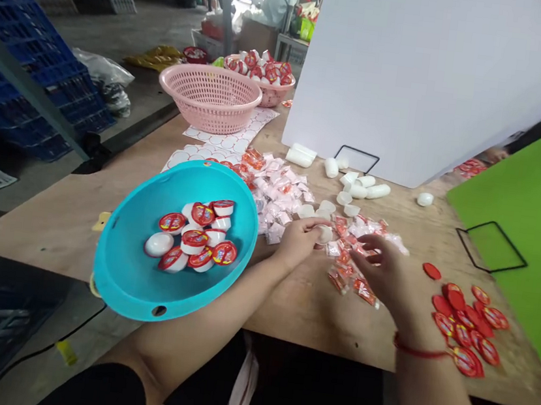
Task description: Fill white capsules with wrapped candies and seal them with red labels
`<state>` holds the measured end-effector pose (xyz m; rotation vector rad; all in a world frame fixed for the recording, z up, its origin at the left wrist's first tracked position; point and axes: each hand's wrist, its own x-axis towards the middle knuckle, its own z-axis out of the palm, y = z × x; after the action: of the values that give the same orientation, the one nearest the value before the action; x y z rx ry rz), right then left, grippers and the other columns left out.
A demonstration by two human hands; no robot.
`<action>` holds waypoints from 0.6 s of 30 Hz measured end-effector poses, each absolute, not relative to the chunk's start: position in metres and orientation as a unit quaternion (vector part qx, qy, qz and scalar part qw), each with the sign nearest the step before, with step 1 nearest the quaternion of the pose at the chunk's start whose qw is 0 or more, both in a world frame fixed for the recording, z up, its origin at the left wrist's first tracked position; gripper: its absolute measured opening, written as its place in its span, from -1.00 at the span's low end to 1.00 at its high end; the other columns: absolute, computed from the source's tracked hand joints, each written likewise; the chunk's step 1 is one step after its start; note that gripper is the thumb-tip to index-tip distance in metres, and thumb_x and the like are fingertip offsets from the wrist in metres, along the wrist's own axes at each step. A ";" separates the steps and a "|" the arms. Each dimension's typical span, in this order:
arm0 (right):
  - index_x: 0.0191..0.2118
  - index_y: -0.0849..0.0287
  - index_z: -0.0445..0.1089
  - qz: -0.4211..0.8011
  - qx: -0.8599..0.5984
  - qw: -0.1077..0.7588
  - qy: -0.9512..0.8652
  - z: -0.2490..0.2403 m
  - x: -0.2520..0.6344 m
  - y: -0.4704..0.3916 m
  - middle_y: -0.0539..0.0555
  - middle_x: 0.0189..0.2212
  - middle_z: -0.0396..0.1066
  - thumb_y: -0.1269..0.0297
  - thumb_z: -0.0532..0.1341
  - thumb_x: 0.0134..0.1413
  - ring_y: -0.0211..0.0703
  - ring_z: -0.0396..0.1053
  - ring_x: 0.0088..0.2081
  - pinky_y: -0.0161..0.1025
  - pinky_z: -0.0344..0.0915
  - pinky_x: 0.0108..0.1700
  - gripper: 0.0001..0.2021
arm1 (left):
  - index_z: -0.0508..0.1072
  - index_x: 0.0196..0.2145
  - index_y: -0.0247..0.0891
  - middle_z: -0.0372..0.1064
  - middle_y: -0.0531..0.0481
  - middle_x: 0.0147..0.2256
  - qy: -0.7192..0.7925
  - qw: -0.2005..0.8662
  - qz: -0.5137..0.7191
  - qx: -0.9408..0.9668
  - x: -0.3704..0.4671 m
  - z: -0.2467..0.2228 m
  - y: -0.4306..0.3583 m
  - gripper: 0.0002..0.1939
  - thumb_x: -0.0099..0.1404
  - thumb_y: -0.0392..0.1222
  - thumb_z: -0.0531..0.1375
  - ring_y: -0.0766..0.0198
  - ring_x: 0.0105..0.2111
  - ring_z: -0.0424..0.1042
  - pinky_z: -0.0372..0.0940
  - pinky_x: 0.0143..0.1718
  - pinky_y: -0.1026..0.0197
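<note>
My left hand pinches a small white cup at the middle of the wooden table. Just right of it, my right hand hovers over small red and clear packets, its fingers apart; no object shows between them. Pale pink packets are heaped beyond my left hand. More white cups, loose and in stacks, lie farther back. Over my left forearm, a turquoise bowl holds several white cups with red printed lids. Red lids lie scattered at the right.
A pink basket stands on printed sheets at the back left, with a filled basket behind it. A white panel and a green panel with black wire stands border the table.
</note>
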<state>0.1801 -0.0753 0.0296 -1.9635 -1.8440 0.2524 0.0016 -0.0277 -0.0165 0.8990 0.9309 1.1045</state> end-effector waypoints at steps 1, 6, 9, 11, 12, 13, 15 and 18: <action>-0.02 0.20 0.46 0.092 -0.736 0.170 -0.649 0.026 0.179 -0.074 0.13 -0.21 0.52 0.16 0.33 0.16 -0.07 0.49 -0.25 -0.16 0.40 -0.22 -0.68 | 0.62 -0.17 -0.21 0.57 -0.03 -0.20 0.414 0.661 0.485 0.396 0.002 -0.018 -0.027 -0.74 0.22 -0.30 0.19 0.26 -0.28 0.50 0.44 -0.35 0.28; 0.00 0.23 0.42 0.037 -0.808 0.019 -0.588 0.009 0.147 -0.062 0.29 -0.12 0.53 -0.01 0.22 0.21 0.09 0.50 -0.14 -0.19 0.25 -0.24 -0.58 | 0.61 -0.01 -0.17 0.60 -0.05 -0.10 0.433 0.617 0.493 0.436 0.004 -0.026 -0.025 -0.65 0.24 -0.18 0.27 0.14 -0.11 0.55 0.44 -0.02 0.13; 0.03 0.21 0.37 0.031 -0.805 0.022 -0.592 0.008 0.135 -0.057 0.29 -0.08 0.52 0.17 0.20 0.23 0.08 0.50 -0.12 -0.22 0.18 -0.27 -0.68 | 0.61 0.00 -0.17 0.57 -0.07 0.01 0.429 0.590 0.500 0.466 0.003 -0.028 -0.025 -0.66 0.29 -0.13 0.25 0.09 0.02 0.51 0.36 0.13 0.08; 0.04 0.18 0.35 0.050 -0.798 0.036 -0.599 0.010 0.137 -0.056 0.22 -0.14 0.55 0.33 0.19 0.19 0.04 0.50 -0.14 -0.24 0.15 -0.29 -0.70 | 0.60 0.01 -0.20 0.54 -0.10 0.04 0.431 0.574 0.501 0.484 0.002 -0.027 -0.026 -0.66 0.32 -0.12 0.21 0.09 0.08 0.48 0.29 0.20 0.06; 0.04 0.17 0.35 0.059 -0.794 0.044 -0.603 0.011 0.139 -0.057 0.19 -0.17 0.56 0.39 0.19 0.16 0.02 0.50 -0.15 -0.25 0.14 -0.29 -0.69 | 0.60 0.02 -0.22 0.53 -0.12 0.06 0.433 0.565 0.500 0.493 0.002 -0.027 -0.026 -0.65 0.33 -0.12 0.20 0.10 0.10 0.46 0.25 0.23 0.06; 0.04 0.16 0.35 0.067 -0.791 0.053 -0.606 0.011 0.142 -0.058 0.16 -0.19 0.56 0.42 0.19 0.14 0.00 0.50 -0.16 -0.26 0.14 -0.29 -0.67 | 0.59 0.03 -0.26 0.51 -0.15 0.08 0.435 0.556 0.500 0.502 0.002 -0.027 -0.026 -0.64 0.34 -0.12 0.19 0.10 0.12 0.44 0.22 0.26 0.06; 0.03 0.15 0.34 0.082 -0.790 0.076 -0.603 0.010 0.145 -0.060 0.13 -0.22 0.57 0.37 0.21 0.14 -0.02 0.49 -0.19 -0.27 0.16 -0.28 -0.69 | 0.58 0.04 -0.32 0.49 -0.20 0.11 0.438 0.538 0.499 0.520 0.003 -0.028 -0.027 -0.61 0.34 -0.12 0.18 0.10 0.15 0.41 0.17 0.28 0.07; 0.01 0.17 0.33 0.070 -0.793 0.095 -0.597 0.007 0.140 -0.060 0.17 -0.21 0.56 0.17 0.22 0.18 0.02 0.49 -0.21 -0.25 0.18 -0.30 -0.68 | 0.59 0.01 -0.31 0.50 -0.21 0.09 0.438 0.520 0.501 0.535 0.004 -0.032 -0.027 -0.63 0.33 -0.13 0.19 0.09 0.15 0.41 0.16 0.28 0.05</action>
<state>0.1396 -0.0601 0.0070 -2.3521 -1.7714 0.2068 0.0042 -0.0273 -0.0320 1.2835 1.0509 1.2015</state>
